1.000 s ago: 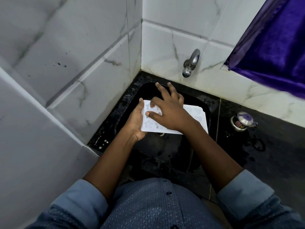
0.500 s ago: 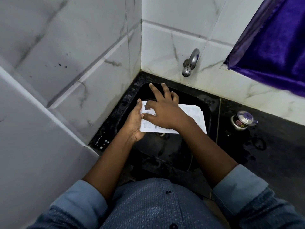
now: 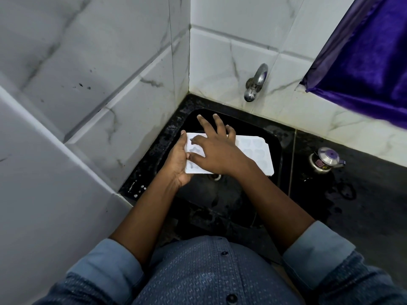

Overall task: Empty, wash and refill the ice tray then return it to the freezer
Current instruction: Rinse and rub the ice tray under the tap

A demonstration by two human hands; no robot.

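Washing seems underway: our left hand grips the empty ice tray, our right hand presses it with spread fingers. Refilling and freezer remain.

Dim soft light, dark sink w/ little detail, wide-angle edge bend, sharp

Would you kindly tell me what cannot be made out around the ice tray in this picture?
Head view:
- Middle cavities of the white plastic ice tray: covered by the right hand.
- Fingers of the left hand: under the tray.
- Steel sink drain: partly behind the tray's near edge.
- Label on the small lidded steel pot: too small.
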